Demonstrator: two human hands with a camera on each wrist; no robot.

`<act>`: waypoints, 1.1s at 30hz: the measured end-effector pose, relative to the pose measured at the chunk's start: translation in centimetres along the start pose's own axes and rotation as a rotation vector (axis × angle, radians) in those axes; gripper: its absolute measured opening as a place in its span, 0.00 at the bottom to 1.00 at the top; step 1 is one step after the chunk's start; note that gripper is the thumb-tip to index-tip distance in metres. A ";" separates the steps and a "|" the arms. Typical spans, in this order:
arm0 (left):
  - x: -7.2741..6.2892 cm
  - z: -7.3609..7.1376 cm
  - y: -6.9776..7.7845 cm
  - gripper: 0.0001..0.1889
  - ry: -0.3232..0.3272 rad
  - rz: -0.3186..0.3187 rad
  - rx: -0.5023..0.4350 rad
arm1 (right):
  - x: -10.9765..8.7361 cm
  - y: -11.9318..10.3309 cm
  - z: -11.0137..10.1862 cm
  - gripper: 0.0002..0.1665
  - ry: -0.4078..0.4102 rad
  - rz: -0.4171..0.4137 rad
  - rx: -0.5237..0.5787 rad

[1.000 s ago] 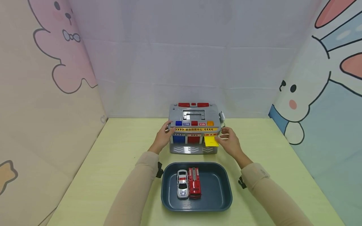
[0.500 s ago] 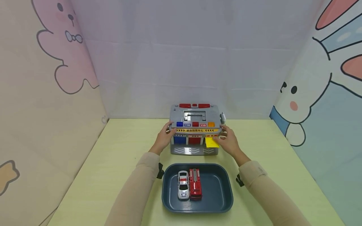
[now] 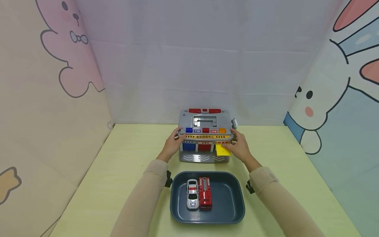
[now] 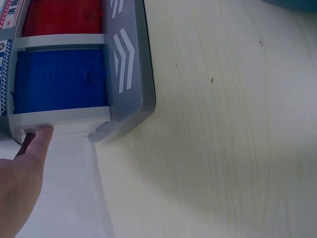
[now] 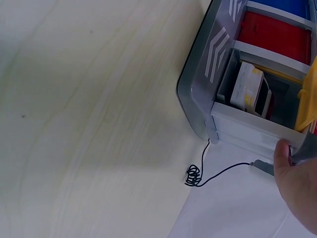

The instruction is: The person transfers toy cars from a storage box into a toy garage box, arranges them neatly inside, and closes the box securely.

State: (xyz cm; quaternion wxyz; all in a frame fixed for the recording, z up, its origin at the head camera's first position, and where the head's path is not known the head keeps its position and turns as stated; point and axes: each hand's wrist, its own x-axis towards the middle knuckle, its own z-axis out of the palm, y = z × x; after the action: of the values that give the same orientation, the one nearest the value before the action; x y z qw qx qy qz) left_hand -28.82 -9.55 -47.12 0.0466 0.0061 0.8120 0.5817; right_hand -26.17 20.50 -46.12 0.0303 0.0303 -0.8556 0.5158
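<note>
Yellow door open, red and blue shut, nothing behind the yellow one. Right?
Last part's wrong: the right wrist view shows a white toy behind the yellow door. Rest stands: it's open, red door and blue door shut.

Head view: high, forward-down. Wrist views: close, sharing red door (image 5: pixel 275 37).

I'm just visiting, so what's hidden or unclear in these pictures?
Head view: the white vehicle inside the toy garage, hidden by the raised yellow door.
Left wrist view: whatever lies behind the blue door, which is shut.
Left wrist view: most of the tray, cut off at the top right corner.
Right wrist view: part of the right hand, cut off by the right edge.
</note>
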 end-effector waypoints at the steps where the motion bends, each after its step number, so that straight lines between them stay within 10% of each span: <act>1: 0.0 0.0 0.0 0.28 0.001 0.002 0.002 | 0.0 0.0 0.0 0.51 -0.005 0.002 -0.007; 33: 0.0 0.1 0.1 0.27 0.010 -0.004 0.015 | 0.8 0.7 1.0 0.54 0.012 -0.018 -0.076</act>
State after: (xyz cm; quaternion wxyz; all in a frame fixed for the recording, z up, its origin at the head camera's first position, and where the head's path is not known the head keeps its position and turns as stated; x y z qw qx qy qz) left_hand -28.81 -9.45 -47.04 0.0437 0.0018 0.8166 0.5755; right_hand -27.07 19.95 -47.16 0.0413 0.0340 -0.8741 0.4827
